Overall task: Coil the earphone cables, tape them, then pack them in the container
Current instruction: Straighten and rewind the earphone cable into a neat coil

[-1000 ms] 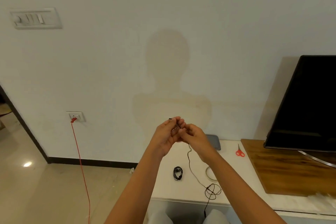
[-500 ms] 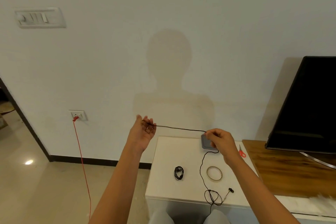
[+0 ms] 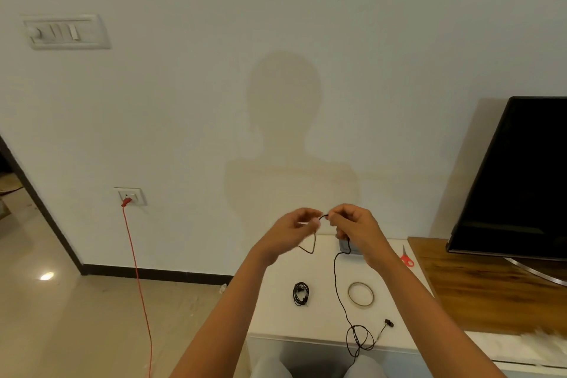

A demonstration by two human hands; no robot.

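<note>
Coiling is judged underway: the cable [image 3: 335, 279] is pinched by left hand [image 3: 294, 230] and right hand [image 3: 352, 227], grips held close above the worktop's [image 3: 322, 322] far edge, its tail draped over the near edge, so slack must be gathered next.

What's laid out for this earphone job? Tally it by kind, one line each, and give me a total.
Earphone cables: 2, the coiled cable and the loose cable pinched by the left hand and the right hand
Tape roll: 1
Scissors: 1
Container, partly hidden behind the right hand: 1
Total: 5
</note>
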